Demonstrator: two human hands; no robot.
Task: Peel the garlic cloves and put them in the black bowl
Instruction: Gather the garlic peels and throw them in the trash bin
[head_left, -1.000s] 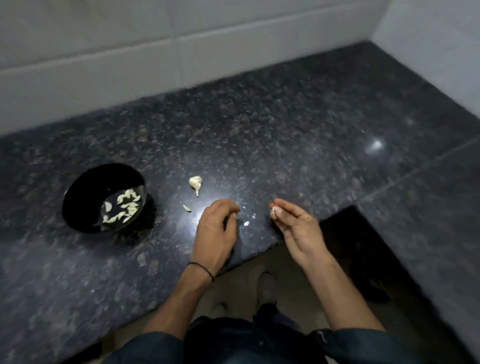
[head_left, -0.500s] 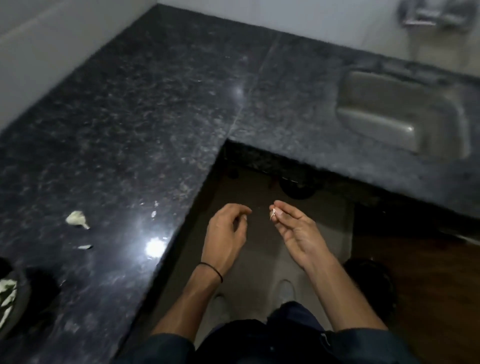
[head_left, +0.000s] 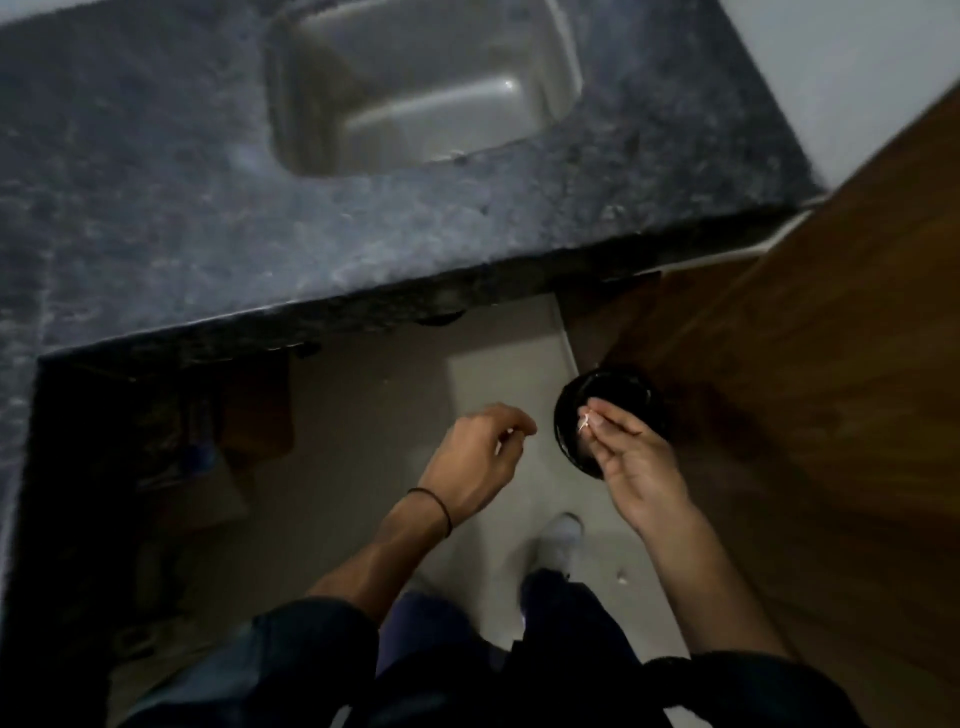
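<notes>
Pinching a white scrap (head_left: 583, 423) at its fingertips, the right hand (head_left: 631, 457) hovers over a black tub (head_left: 613, 385) on the floor, near right. Beside it the left hand (head_left: 475, 457) hangs curled; whether it holds anything, I cannot tell.

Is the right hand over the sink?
No, the right hand pinches a small white scrap above a round black container on the floor, well away from the sink.
</notes>
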